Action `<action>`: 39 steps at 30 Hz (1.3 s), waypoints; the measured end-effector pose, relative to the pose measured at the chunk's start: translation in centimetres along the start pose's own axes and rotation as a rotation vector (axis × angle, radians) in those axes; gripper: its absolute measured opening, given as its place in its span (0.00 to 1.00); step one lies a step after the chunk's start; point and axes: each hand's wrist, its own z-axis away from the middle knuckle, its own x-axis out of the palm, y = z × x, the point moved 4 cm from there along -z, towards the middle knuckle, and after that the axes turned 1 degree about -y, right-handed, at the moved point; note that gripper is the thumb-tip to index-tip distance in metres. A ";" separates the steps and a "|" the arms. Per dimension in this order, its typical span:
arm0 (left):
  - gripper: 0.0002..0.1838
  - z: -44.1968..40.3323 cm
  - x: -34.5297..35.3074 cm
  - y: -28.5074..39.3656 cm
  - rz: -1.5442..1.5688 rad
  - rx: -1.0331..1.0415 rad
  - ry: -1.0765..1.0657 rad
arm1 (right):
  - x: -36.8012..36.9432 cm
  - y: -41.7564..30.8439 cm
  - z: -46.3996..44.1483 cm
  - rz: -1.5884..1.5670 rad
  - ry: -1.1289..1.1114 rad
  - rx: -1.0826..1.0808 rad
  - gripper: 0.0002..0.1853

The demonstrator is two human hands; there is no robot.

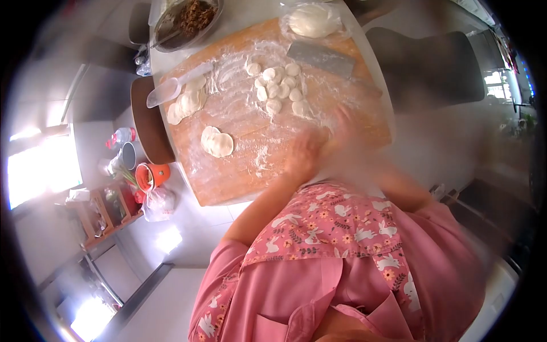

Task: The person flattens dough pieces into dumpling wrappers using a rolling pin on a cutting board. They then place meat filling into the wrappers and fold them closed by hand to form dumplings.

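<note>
My left hand [305,151] is low over the near part of the floured wooden board [239,174], its fingers blurred. Close beside it, my right hand [343,122] is smeared by motion and haze. Whatever lies between or under the hands cannot be made out. Just beyond them sits a cluster of several small dough pieces [273,106], dusted with flour. Flat round dough wrappers [217,142] overlap on the left of the board. More wrappers [189,104] are piled farther up, touching a translucent scoop [165,93].
A metal dough scraper [322,58] lies at the board's far right. Behind it is a dough lump [313,21] under plastic. A bowl of brown filling [196,18] stands at the far left. Chairs [149,122] flank the table, and an orange bucket [154,176] is on the floor.
</note>
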 end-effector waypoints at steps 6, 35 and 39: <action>0.15 -3.5 -2.9 2.1 0.249 0.017 0.104 | -0.8 -1.7 -5.0 0.090 0.004 -0.057 0.25; 0.12 -4.3 -1.9 -4.5 0.383 -0.383 -0.176 | 0.1 -1.2 1.2 0.252 -0.036 -0.232 0.28; 0.11 -3.4 0.6 -5.4 0.276 -0.284 0.003 | -1.5 -4.7 -4.0 0.185 -0.073 -0.064 0.27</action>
